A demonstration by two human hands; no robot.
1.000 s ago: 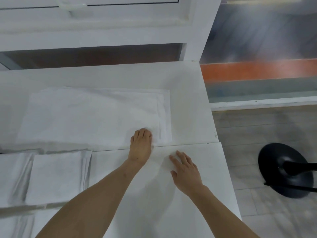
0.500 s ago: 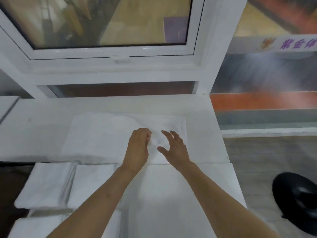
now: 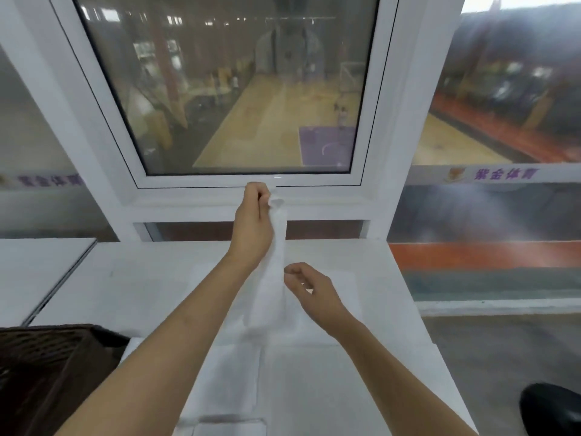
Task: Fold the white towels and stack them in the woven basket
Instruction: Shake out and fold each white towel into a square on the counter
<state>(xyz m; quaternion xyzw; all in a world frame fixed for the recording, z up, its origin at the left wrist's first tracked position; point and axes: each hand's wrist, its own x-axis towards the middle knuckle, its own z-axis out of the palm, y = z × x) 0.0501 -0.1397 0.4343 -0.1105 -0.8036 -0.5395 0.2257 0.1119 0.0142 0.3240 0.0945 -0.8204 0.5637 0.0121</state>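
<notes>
- While my left hand (image 3: 253, 215) is raised in front of the window frame (image 3: 382, 146), its fingers are curled round the top corner of a white towel (image 3: 272, 278), pinching it near the fingertips.
- That towel hangs down from my grip in a narrow, gathered strip, and its lower end meets the surface (image 3: 151, 287) on top of the spread white towels (image 3: 342, 287) lying there.
- My right hand (image 3: 309, 286) is lower and just to the right of the hanging strip, fingers curled with thumb and forefinger drawn together at the towel's edge; I cannot tell whether they actually grip the cloth or only touch it.
- My two hands are apart, the left clearly higher than the right, with the hanging towel between them.
- Nearer to me, folded white towels (image 3: 232, 379) lie flat on the surface, partly covered by my left forearm.
- At the lower left stands the dark woven basket (image 3: 41, 366), just beside the folded towels; its inside is not visible from here.
- Beyond the window glass is a blurred indoor sports court (image 3: 276, 121) with a wooden floor and a purple patch.
- A black rounded object (image 3: 550, 410) sits on the floor at the lower right corner.
</notes>
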